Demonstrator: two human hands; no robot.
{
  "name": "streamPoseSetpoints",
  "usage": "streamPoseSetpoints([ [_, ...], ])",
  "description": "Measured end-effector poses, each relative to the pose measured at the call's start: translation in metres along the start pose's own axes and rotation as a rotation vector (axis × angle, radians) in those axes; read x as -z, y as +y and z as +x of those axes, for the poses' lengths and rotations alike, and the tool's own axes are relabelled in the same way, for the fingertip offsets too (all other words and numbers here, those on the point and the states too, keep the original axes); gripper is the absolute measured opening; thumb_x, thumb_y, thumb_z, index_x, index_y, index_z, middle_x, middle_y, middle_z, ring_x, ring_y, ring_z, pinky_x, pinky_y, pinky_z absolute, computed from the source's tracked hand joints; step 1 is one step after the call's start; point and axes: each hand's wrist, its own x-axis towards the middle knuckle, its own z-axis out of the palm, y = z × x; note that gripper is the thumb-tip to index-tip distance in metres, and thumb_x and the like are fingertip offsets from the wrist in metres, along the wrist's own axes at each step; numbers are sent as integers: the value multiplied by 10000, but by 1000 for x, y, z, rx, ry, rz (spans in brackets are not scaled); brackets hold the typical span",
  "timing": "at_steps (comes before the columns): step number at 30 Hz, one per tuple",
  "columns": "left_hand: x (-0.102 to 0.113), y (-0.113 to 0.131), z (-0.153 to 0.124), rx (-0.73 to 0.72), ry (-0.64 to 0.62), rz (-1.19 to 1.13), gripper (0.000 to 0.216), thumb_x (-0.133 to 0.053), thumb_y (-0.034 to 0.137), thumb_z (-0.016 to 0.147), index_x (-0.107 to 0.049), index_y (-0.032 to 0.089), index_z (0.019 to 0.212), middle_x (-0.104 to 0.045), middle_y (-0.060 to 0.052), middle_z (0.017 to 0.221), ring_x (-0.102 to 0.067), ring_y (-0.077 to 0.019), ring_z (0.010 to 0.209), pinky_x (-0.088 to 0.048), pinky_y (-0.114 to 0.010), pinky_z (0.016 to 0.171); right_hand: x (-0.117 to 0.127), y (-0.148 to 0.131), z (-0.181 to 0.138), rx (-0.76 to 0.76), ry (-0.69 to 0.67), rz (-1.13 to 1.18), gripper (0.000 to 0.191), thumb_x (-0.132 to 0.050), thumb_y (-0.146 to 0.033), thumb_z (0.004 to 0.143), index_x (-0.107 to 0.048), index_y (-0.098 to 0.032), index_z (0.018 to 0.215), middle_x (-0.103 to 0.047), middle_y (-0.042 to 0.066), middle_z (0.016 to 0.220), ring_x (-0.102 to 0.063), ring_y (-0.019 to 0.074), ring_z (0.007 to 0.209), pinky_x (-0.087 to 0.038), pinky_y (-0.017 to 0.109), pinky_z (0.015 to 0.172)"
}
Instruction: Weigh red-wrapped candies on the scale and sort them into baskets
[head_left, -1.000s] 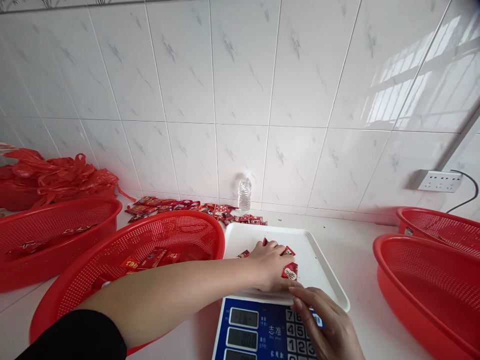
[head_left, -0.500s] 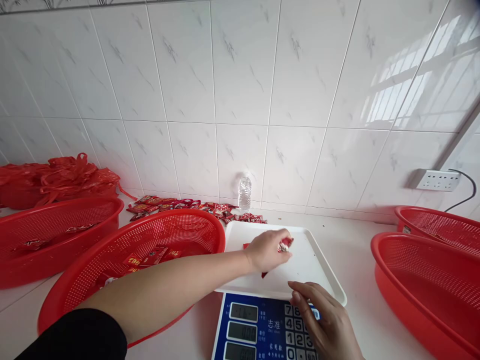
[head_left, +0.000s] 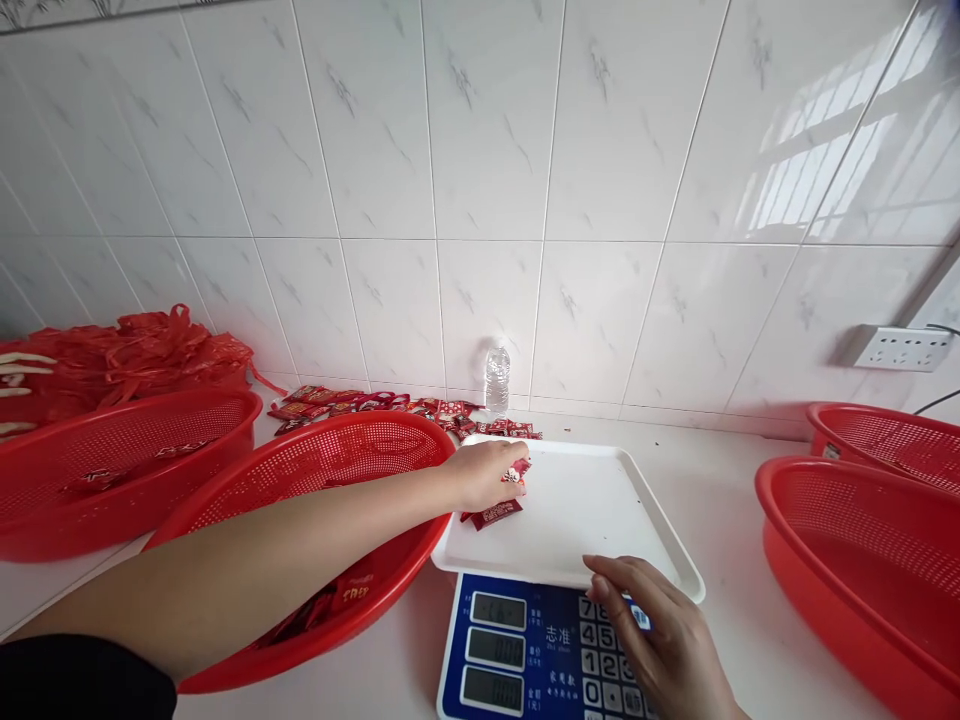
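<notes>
My left hand [head_left: 480, 473] is closed around several small red candy packets [head_left: 501, 506] at the left edge of the white tray [head_left: 600, 510]. One packet hangs below my fingers. The tray sits on a blue electronic scale [head_left: 525, 655]. My right hand [head_left: 660, 640] rests on the scale's keypad with its fingers spread, holding nothing. A red mesh basket [head_left: 315, 520] with a few red packets lies directly left of the tray, under my left forearm.
A second red basket [head_left: 112, 470] stands at far left with red plastic bags [head_left: 135, 350] behind it. Two more red baskets [head_left: 862, 560] are on the right. Loose packets [head_left: 390, 408] and a small water bottle [head_left: 496, 380] sit against the tiled wall. A wall socket [head_left: 896, 348] is at right.
My left hand gathered the packets from the middle of the tray, lifted them and moved left to the tray's edge. The right hand stayed on the keypad.
</notes>
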Motion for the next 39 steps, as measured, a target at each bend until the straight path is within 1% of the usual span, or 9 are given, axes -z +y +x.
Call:
streamPoseSetpoints([
  [2,-4,-2,-1,-4,-33,26,339,-594,500,809,-539,248,1029,-632,-41,1052,-595,-249,933,-404,-274,655,-1,1,0,-4,3,-1,181,-502,-208,943,-628,-208,1073,-665,42,790,-652,154,713,-545,230,598],
  [6,-4,-7,2,5,-131,17,594,-662,649,684,-521,247,1098,-624,-66,1096,-596,-268,946,-425,-281,668,-1,0,-1,-34,-7,-3,182,-497,-226,950,-631,-211,1072,-667,46,797,-653,153,725,-552,224,600],
  [10,4,-8,4,5,-226,16,700,-733,584,622,-489,244,1184,-615,-78,1131,-593,-270,965,-442,-283,699,-1,0,-1,-31,-11,2,186,-492,-243,955,-632,-209,1073,-668,51,789,-653,154,719,-552,220,589],
  [14,6,-6,3,-28,-261,4,601,-714,470,655,-507,248,1174,-616,-69,1129,-592,-267,951,-438,-279,676,-2,1,-1,-19,3,8,181,-499,-245,949,-639,-211,1058,-667,42,772,-658,154,708,-553,221,590],
  [18,2,0,2,-6,-240,-1,466,-666,341,656,-543,260,1098,-646,-37,960,-606,-241,806,-408,-263,588,-2,2,-2,-49,-13,23,186,-498,-247,949,-639,-210,1065,-669,45,789,-659,155,721,-559,217,587],
  [22,-3,2,1,52,-199,10,397,-634,291,629,-572,270,1020,-616,-6,779,-583,-220,665,-358,-253,504,-3,2,-3,-72,-23,35,201,-492,-262,952,-645,-209,1071,-675,56,792,-661,162,728,-560,213,569],
  [30,-6,-4,2,59,-88,-124,415,-652,266,599,-576,248,1007,-640,-1,867,-608,-209,745,-414,-241,569,-8,0,-6,-152,46,114,212,-503,-314,948,-672,-216,1032,-663,57,780,-648,154,711,-500,168,439],
  [35,-5,-3,3,42,-72,-177,417,-657,270,594,-576,241,1002,-646,9,874,-615,-210,787,-436,-238,606,-6,0,-6,-123,-9,100,205,-519,-312,940,-672,-216,1037,-670,61,794,-652,160,725,-543,192,521],
  [39,-5,0,2,39,-48,-177,411,-651,280,601,-584,235,1004,-654,-3,886,-620,-219,779,-441,-251,605,-6,1,-8,-160,30,106,225,-511,-349,942,-674,-219,1026,-670,65,788,-653,163,711,-531,186,486],
])
